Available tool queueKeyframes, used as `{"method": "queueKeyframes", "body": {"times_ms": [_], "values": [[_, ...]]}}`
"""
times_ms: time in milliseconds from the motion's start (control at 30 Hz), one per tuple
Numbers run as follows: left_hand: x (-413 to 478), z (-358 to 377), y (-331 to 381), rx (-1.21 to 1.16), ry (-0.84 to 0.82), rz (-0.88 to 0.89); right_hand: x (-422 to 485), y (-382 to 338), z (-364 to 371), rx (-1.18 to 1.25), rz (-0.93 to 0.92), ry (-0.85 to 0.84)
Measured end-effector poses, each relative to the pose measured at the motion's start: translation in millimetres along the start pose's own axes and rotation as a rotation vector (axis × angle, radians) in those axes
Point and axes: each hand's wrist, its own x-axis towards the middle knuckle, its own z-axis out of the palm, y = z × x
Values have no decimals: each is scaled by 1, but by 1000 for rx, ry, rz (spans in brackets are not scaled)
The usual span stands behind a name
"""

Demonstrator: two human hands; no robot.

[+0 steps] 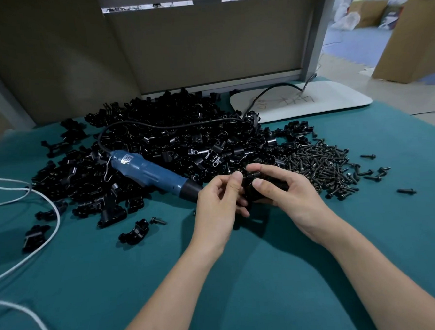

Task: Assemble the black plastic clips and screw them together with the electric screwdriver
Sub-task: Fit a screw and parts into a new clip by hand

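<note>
Both hands meet over the green table cloth (242,277), holding a black plastic clip (250,185) between them. My left hand (217,202) pinches its left side with thumb and fingers. My right hand (285,189) curls round it from the right, thumb on top. Most of the clip is hidden by the fingers. The blue electric screwdriver (148,172) lies on the pile of black clips (164,137), its black tip pointing toward my left hand. A heap of black screws (322,164) lies just right of my right hand.
Loose clips (134,231) and a single screw (158,221) lie left of my hands. White cables (45,224) run along the left edge. A white board (308,99) sits at the back right, with the screwdriver's black cord (270,89) over it. A grey partition (205,39) stands behind.
</note>
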Motion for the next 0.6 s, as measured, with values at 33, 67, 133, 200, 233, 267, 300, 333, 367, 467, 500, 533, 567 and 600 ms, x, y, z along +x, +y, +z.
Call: {"method": "queueKeyframes", "body": {"times_ms": [33,67,133,200,233,267,300,333,367,467,500,533,567,600], "values": [[0,-1,0,3,1,4,-1,-1,0,-7,0,-3],[0,-1,0,12,3,14,-1,-1,0,-5,4,-6],[-2,0,1,32,7,45,-2,-1,-1,14,18,-8],[-3,1,1,53,21,81,-3,-1,-1,50,35,-11],[-4,1,1,76,31,101,-3,-1,-2,76,45,-18],[-5,1,0,105,38,122,-3,-1,-2,109,59,-27],[-6,1,-1,136,41,143,-3,-2,-2,146,77,-34],[-7,0,-2,167,42,163,-3,-2,-3,182,97,-38],[-8,0,-2,204,41,187,-3,-2,-3,212,114,-39],[-8,-2,-2,370,23,315,-3,-4,-5,247,143,-31],[-7,-3,0,437,15,386,-3,-4,-6,251,149,-28],[-6,-5,1,496,4,462,-4,-4,-7,252,153,-25],[-6,-6,2,543,-10,529,-4,-5,-7,251,158,-24],[-5,-8,2,580,-24,582,-4,-5,-7,249,163,-25]]}}
